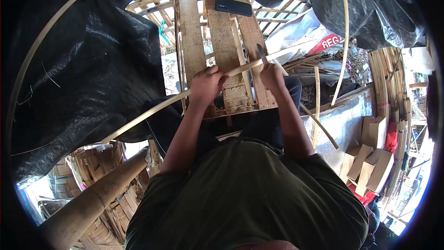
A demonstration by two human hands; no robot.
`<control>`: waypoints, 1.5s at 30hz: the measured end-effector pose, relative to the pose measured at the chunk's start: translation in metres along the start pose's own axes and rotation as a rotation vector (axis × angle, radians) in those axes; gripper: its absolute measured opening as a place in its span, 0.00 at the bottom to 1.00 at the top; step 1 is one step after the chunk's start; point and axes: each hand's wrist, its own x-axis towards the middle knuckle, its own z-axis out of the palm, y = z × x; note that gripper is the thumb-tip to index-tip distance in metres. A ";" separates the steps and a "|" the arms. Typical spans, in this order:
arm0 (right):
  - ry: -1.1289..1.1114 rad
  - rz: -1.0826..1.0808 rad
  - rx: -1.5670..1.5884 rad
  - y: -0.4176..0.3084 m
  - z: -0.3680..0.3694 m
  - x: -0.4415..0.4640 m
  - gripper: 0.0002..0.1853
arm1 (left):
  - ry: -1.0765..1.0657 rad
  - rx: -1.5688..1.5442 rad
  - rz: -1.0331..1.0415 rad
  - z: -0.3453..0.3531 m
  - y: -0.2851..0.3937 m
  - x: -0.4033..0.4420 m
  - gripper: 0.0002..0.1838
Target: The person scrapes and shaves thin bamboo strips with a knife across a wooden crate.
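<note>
A long pale bamboo strip [152, 112] runs from the lower left up to the right across a wooden plank bench [215, 32]. My left hand [206, 86] is closed around the strip near its middle, over the bench. In my right hand [272, 77] is a knife [262, 53], its dark blade pointing up and away from me. The blade lies against or just over the strip; I cannot tell whether it is cutting in. The handle is hidden by my fingers.
A dark phone [233, 7] lies at the bench's far end. Black plastic sheeting [92, 60] hangs at the left and above. Cardboard boxes [367, 157] and bundled bamboo slats [388, 83] stand at the right. A thick bamboo pole [99, 196] crosses the lower left.
</note>
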 end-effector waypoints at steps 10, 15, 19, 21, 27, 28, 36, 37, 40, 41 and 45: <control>0.157 -0.235 -0.036 -0.053 0.021 -0.036 0.18 | 0.058 0.012 0.029 -0.006 -0.006 0.000 0.12; -0.053 -0.289 0.085 -0.056 0.002 -0.042 0.18 | 0.055 -0.017 0.028 -0.001 0.000 -0.003 0.09; 0.306 -0.473 0.065 -0.051 -0.017 -0.041 0.09 | 0.048 0.002 0.022 -0.008 0.004 -0.003 0.09; 0.276 -0.480 -0.051 -0.040 -0.015 -0.038 0.09 | 0.042 -0.018 0.030 -0.015 0.007 -0.007 0.09; 0.261 -0.500 -0.214 -0.025 -0.034 -0.024 0.08 | -0.052 -0.006 -0.192 -0.059 0.004 -0.034 0.10; 0.278 -0.509 -0.185 -0.021 -0.038 -0.020 0.08 | -0.046 0.002 -0.188 -0.061 -0.002 -0.040 0.10; 0.325 -0.569 0.068 -0.011 -0.069 0.016 0.07 | 0.101 0.017 -0.169 -0.039 -0.005 -0.029 0.12; 0.390 -0.575 0.111 -0.009 -0.073 0.017 0.06 | 0.086 0.002 -0.174 -0.036 -0.003 -0.024 0.13; 0.416 -0.528 0.137 0.017 -0.088 0.017 0.07 | 0.100 -0.004 -0.139 -0.021 0.006 -0.011 0.10; 0.359 -0.418 0.190 0.027 -0.091 0.016 0.08 | 0.104 -0.031 -0.154 -0.015 0.009 -0.005 0.08; 0.048 0.149 0.398 0.057 -0.092 0.024 0.19 | 0.142 -0.017 -0.148 0.005 0.020 0.013 0.08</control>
